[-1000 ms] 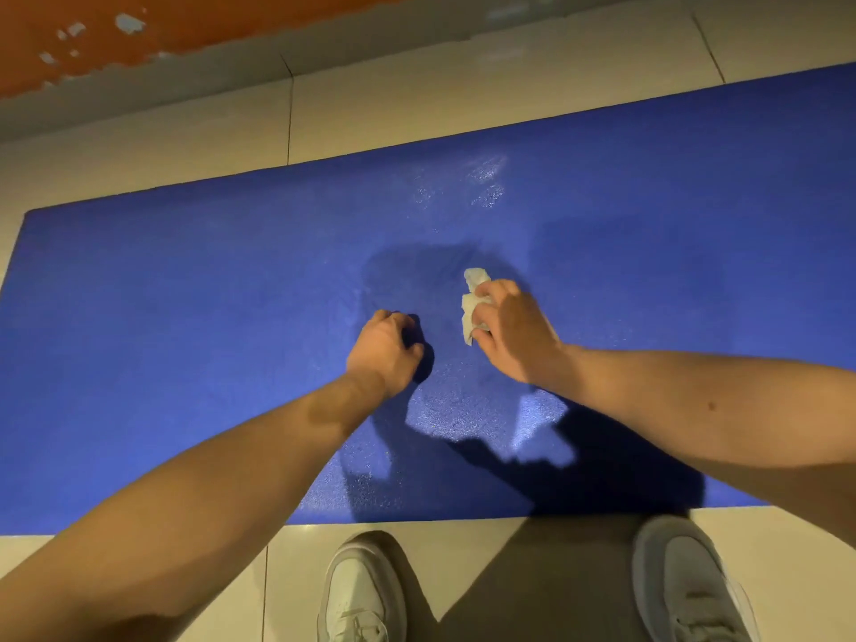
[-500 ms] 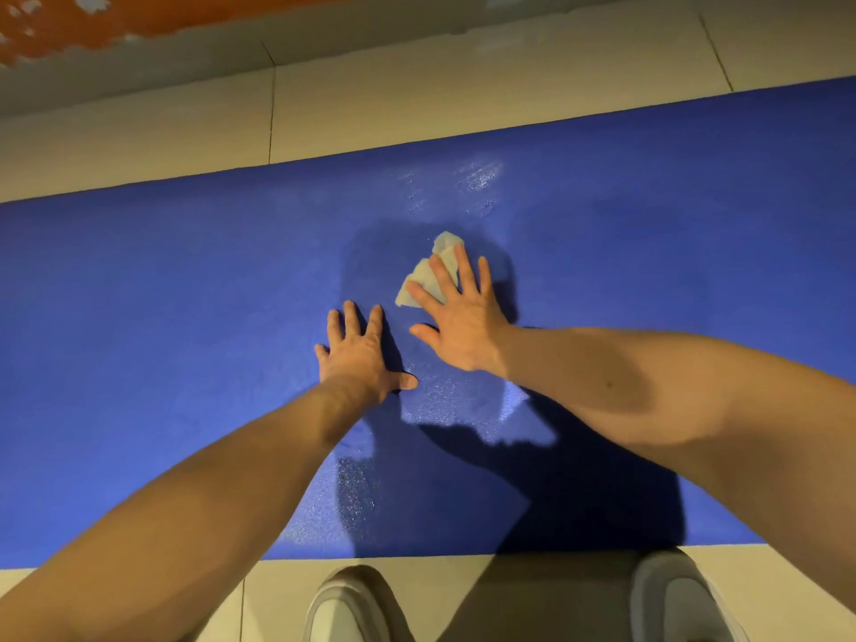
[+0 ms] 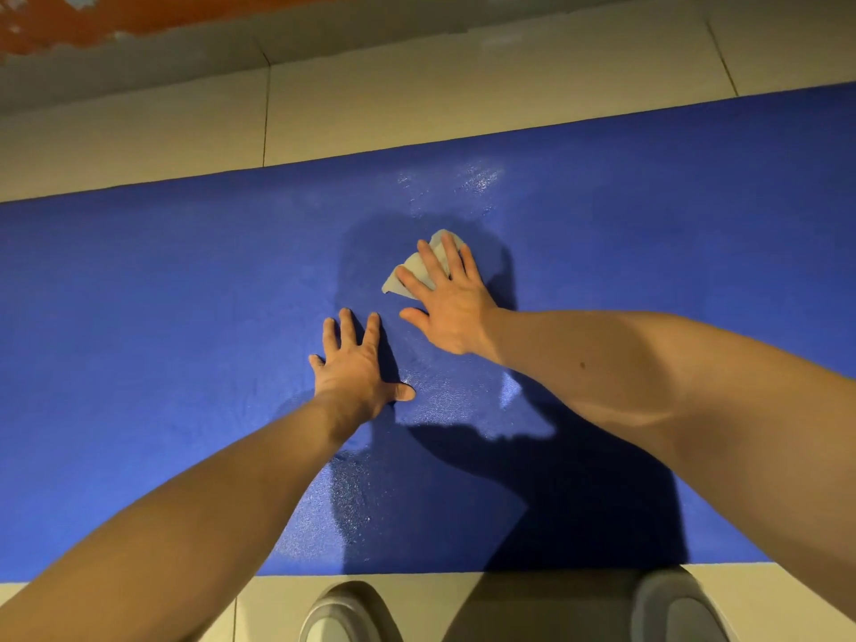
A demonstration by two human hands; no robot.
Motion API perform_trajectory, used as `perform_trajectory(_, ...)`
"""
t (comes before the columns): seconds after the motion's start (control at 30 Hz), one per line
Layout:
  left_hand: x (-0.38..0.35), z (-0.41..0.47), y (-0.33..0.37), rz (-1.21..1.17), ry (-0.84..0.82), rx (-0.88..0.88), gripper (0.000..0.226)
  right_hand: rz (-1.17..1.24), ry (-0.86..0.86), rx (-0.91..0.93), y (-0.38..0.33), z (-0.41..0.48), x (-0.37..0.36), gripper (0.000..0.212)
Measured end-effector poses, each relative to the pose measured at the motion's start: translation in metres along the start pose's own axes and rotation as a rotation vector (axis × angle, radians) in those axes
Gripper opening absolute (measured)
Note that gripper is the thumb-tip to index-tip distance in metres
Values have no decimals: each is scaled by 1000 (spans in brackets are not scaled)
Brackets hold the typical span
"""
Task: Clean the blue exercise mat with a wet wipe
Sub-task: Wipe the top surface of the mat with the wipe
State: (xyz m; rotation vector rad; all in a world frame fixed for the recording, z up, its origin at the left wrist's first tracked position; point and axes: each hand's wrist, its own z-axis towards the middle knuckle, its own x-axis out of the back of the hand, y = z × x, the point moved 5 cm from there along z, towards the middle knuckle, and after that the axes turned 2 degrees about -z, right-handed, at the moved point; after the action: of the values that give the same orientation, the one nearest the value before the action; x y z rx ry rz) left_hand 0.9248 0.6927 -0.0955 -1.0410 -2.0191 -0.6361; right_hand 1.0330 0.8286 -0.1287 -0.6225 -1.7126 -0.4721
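Head view, right hand (image 3: 451,312) flat on wipe (image 3: 407,275), mat (image 3: 162,317) mid-width.

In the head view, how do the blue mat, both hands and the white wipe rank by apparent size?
1. The mat, by far largest.
2. The left hand and right hand look alike; no ranking between them.
3. The wipe, smallest, partly hidden under the right hand.

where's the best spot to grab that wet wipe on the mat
The wet wipe lies flat on the mat under the straight fingers of the right hand; its left corner sticks out bare, so probably pinch that from above on the left.
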Motion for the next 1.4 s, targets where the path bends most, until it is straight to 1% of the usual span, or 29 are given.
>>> perform_trajectory(0.07,0,0,-1,-15,1,-5,130,-26,-27,53,7,4,1,71)
perform_trajectory(0.1,-1,-1,-1,-21,2,-6,130,-23,-35,51,16,7,2,72)
perform_trajectory(0.13,-1,-1,-1,-24,0,-8,130,-3,-27,-2,32,11,4,72)
perform_trajectory(0.2,-1,-1,-1,-23,-5,-8,131,107,33,-246,81,13,12,74)
perform_trajectory(0.23,-1,-1,-1,-18,-6,-7,131,172,30,-378,106,10,13,76)
perform_trajectory(0.27,-1,-1,0,-12,-10,-6,131,215,-14,-494,125,6,12,78)
perform_trajectory(0.3,-1,-1,0,-10,-17,-2,131,235,-64,-585,136,3,10,80)
perform_trajectory(0.37,0,1,1,-14,-28,6,132,265,-65,-679,131,6,10,81)
perform_trajectory(0.4,0,1,2,-12,-30,9,132,260,-52,-666,115,10,13,80)
perform_trajectory(0.43,1,0,2,-12,-32,13,132,237,-51,-608,95,16,14,79)
perform_trajectory(0.57,-1,1,0,-25,-26,15,131,137,-77,-225,6,25,14,75)
perform_trajectory(0.6,-1,2,0,-32,-21,13,131,120,-77,-172,-5,24,13,76)
perform_trajectory(0.67,-2,2,-1,-41,-13,4,131,133,-58,-121,-3,25,12,76)
perform_trajectory(0.7,-2,1,-2,-38,-6,-3,131,150,-39,-131,8,27,10,75)
perform_trajectory(0.73,-3,1,-3,-35,-3,-9,131,189,-13,-179,26,29,11,75)
perform_trajectory(0.83,-4,-1,-4,-34,-3,-19,130,288,115,-490,101,20,15,77)
perform_trajectory(0.87,-4,-2,-5,-31,-5,-21,129,296,98,-586,120,14,14,78)
perform_trajectory(0.9,-4,-3,-4,-29,-8,-20,128,299,46,-658,132,10,12,80)
perform_trajectory(0.93,-4,-3,-4,-28,-10,-18,128,306,4,-709,135,7,12,81)
perform_trajectory(0.97,-4,-3,-4,-25,-9,-16,128,301,12,-738,129,8,12,82)
perform_trajectory(1.0,-3,-3,-3,-22,-8,-13,128,288,29,-739,115,9,14,84)
perform_trajectory(1.03,-3,-2,-3,-21,-7,-8,128,279,44,-701,95,10,16,84)
perform_trajectory(1.07,-3,-2,-3,-22,-5,-5,128,254,55,-625,70,11,17,85)
perform_trajectory(1.17,-2,-2,-3,-17,10,-8,128,216,48,-250,-24,-10,4,83)
perform_trajectory(1.2,-2,-3,-3,-17,14,-9,128,194,20,-148,-45,-20,-2,81)
perform_trajectory(1.23,-2,-3,-3,-18,20,-10,128,172,11,-88,-52,-26,-7,80)
perform_trajectory(1.3,-2,-4,-4,-21,25,-17,127,142,56,-45,-34,-24,-8,78)
perform_trajectory(1.33,-3,-4,-6,-30,28,-20,127,155,84,-70,-15,-22,-7,78)
perform_trajectory(1.4,-4,-8,-8,-54,40,-23,124,258,110,-235,39,-21,-3,81)
